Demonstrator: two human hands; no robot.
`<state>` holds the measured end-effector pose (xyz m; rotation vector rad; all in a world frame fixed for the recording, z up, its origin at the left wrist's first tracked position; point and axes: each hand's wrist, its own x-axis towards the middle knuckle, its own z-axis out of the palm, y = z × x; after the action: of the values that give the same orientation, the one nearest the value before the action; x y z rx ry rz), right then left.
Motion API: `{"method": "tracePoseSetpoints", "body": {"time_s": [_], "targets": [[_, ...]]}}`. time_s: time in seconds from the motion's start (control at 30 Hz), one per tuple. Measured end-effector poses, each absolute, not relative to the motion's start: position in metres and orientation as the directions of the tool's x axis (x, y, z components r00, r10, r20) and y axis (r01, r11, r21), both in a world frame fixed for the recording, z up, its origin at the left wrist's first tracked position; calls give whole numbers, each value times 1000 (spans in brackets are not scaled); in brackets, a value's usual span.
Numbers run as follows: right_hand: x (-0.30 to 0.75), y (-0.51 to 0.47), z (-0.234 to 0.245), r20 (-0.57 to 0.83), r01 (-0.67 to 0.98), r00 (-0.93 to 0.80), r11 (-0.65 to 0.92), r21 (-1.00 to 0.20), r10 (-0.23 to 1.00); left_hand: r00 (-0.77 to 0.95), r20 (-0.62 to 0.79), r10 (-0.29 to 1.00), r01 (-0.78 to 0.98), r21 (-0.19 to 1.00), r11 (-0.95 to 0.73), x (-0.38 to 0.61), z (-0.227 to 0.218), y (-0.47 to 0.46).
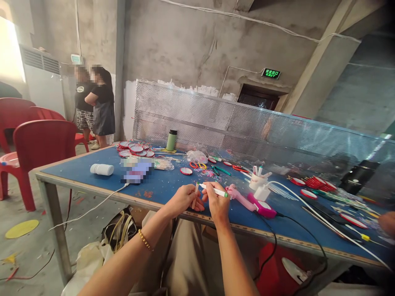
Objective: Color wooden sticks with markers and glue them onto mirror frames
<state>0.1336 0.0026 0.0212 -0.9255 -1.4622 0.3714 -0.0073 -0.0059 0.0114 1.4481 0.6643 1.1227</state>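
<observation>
Over the front edge of the blue table, my left hand pinches a thin pale stick that stands nearly upright. My right hand is closed around a white pen-like marker with a green tip, its point held against the top of the stick. Both hands touch each other. A pink glue gun lies just right of my right hand, with a white cup of sticks behind it.
Round red-rimmed mirrors, a green bottle, a white bottle, scissors and pliers lie on the table. A perforated metal screen backs it. Red chairs stand to the left; two people stand beyond them. Another person's hand shows at the right edge.
</observation>
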Motion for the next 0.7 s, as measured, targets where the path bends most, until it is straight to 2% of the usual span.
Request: {"method": "tracePoseSetpoints", "body": {"time_s": [0.7], "targets": [[134, 3, 20, 677, 300, 124, 623, -723, 726, 383, 270, 883, -195, 958, -208, -7, 11, -6]]}}
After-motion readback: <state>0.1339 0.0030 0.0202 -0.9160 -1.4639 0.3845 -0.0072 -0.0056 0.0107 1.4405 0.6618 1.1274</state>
